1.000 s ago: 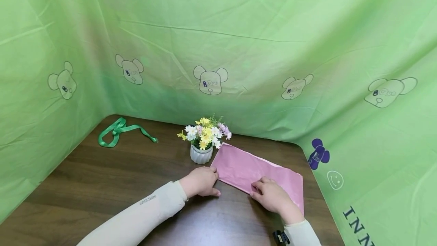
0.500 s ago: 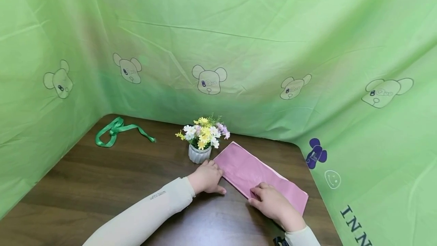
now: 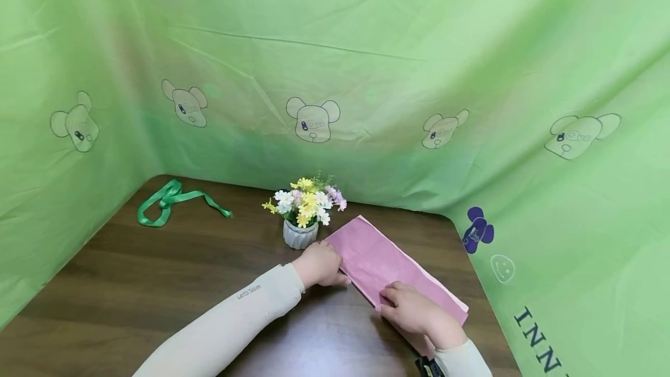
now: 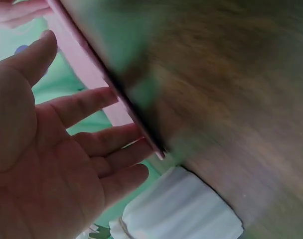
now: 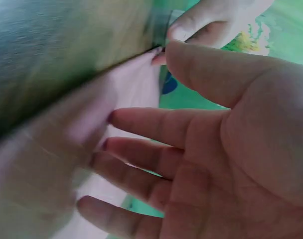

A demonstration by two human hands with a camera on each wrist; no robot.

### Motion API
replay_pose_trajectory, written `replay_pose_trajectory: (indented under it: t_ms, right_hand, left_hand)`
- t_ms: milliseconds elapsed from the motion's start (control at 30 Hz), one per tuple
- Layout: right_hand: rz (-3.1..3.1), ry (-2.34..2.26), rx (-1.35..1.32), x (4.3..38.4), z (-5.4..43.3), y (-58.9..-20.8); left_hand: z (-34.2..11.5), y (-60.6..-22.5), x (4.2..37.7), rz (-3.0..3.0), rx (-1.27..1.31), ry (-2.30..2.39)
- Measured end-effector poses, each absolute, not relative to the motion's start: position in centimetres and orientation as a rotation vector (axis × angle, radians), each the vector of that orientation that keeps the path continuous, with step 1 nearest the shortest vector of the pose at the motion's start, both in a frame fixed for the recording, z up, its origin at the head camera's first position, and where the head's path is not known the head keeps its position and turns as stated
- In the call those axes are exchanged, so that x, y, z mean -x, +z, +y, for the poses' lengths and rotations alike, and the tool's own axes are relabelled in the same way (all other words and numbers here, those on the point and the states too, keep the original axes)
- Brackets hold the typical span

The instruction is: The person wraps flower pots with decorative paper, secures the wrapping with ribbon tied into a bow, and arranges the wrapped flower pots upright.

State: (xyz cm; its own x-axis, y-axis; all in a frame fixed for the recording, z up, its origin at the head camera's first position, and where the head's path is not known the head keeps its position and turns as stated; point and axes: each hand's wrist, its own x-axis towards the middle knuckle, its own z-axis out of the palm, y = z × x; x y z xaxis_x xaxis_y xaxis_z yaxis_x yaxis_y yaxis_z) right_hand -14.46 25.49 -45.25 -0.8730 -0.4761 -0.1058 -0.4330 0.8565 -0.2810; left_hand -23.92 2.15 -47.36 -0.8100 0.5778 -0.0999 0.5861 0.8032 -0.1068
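Observation:
A folded pink sheet (image 3: 377, 260), flat and slightly glossy, lies slantwise on the table right of the flowerpot; whether it is paper or plastic I cannot tell. My left hand (image 3: 320, 263) rests its fingertips on the sheet's near-left end, thumb apart on the near side. In the left wrist view the fingers of that left hand (image 4: 67, 154) are spread and nearly straight against the sheet's edge. My right hand (image 3: 419, 314) touches the sheet farther right, near its front edge. The right wrist view shows the right hand (image 5: 206, 149) with long, spread fingers, fingertips against the pink surface.
A ribbed white pot (image 3: 300, 234) with artificial flowers (image 3: 309, 201) stands just beyond my left hand. A loosely tied green ribbon (image 3: 166, 198) lies at the table's back left. Green printed cloth (image 3: 314, 63) hangs around the brown wooden table (image 3: 173, 278).
The pink sheet has turned clockwise, its right end coming nearer to me. Both hands have moved with it slightly, staying on it. The head view has shifted a little.

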Motion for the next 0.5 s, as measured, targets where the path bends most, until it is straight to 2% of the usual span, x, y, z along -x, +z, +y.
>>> replay_pose_trajectory:
  t_ms: [500]
  right_hand:
    - [2.758,-0.400,0.703,16.3,25.1,-43.8]
  left_hand:
    - [2.8,-47.6,24.8,2.860,-1.035,-0.124]
